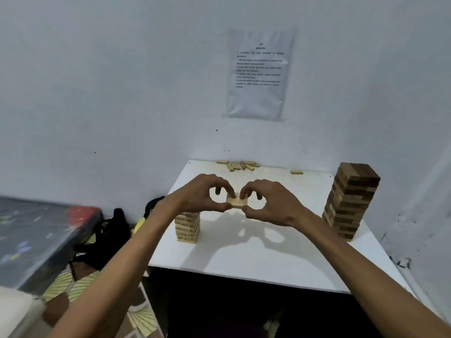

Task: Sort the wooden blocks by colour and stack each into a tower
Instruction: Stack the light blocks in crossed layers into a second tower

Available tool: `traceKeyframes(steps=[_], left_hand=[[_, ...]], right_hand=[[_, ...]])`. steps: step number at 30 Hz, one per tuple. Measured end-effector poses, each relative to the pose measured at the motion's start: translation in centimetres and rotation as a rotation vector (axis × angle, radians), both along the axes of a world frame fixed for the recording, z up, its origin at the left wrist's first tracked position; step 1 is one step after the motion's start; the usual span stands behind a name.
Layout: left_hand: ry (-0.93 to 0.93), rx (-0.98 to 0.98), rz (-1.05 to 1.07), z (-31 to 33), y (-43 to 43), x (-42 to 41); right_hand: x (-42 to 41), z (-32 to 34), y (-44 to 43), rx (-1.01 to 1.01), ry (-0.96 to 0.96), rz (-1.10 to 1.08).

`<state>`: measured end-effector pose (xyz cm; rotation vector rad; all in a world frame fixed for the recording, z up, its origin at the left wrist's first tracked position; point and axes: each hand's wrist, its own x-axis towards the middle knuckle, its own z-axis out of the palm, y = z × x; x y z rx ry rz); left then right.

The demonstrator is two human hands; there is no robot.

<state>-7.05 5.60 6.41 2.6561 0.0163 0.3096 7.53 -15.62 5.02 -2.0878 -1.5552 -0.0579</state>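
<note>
Left hand [202, 195] and right hand [271, 201] pinch a row of pale blocks [237, 203] by its ends, above the table [244, 259]. Advised: keep it squeezed level and lower it squarely onto the pale tower [187, 228], which stands near the left edge. The dark tower [351, 203] is well apart, leaving room between the 2 towers.

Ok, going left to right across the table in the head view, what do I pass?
pale block tower → held pale blocks → right hand → dark block tower
</note>
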Motion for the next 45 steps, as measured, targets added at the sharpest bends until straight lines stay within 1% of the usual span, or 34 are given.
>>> traceKeyframes(steps=[6, 9, 13, 18, 26, 40, 45], left_hand=[[0.031, -0.01, 0.02, 0.4, 4.5, -2.5], [0.037, -0.046, 0.011, 0.2, 6.2, -4.0], [0.022, -0.09, 0.015, -0.3, 8.0, -5.6], [0.002, -0.104, 0.012, -1.5, 9.4, -6.6], [-0.007, -0.117, 0.002, -2.4, 10.1, -7.1], [-0.02, -0.137, -0.004, -2.8, 10.4, -7.7], [-0.016, -0.166, 0.017, -3.1, 10.6, -7.8]], right_hand=[[-3.1, -0.1, 3.8, 0.04, 0.003, -0.009], [-4.6, -0.4, 5.6, 0.045, -0.001, -0.013], [-6.4, -1.1, 7.7, 0.061, -0.008, -0.017], [-7.6, -1.7, 9.0, 0.032, -0.032, -0.019], [-8.3, -2.2, 9.7, 0.002, -0.075, -0.034], [-8.9, -2.2, 10.2, -0.018, -0.094, -0.029], [-8.9, -2.2, 10.1, -0.022, -0.072, -0.025]])
